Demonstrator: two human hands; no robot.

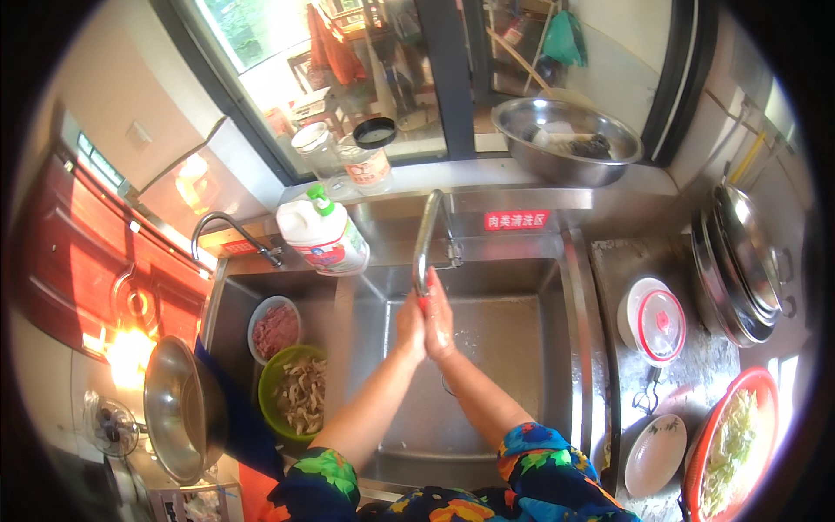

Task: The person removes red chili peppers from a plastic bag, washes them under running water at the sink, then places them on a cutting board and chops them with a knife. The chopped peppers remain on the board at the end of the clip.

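My left hand and my right hand are pressed palm to palm, fingers stretched away from me. They are beneath the spout of a curved metal faucet, which covers part of the fingers. Water drops glint on the right hand. No held object shows, though the space between the palms is hidden. A small red patch shows by the fingertips; what it is I cannot tell. Below the hands lies a stainless steel sink basin, its floor wet in places. A white pump jug with a green top stands at the basin's back left corner.
In the left basin sit a bowl of raw minced meat and a green bowl of sliced pale food. A metal basin and glass jars line the sill. At right are a lidded bowl, a plate and a red basket.
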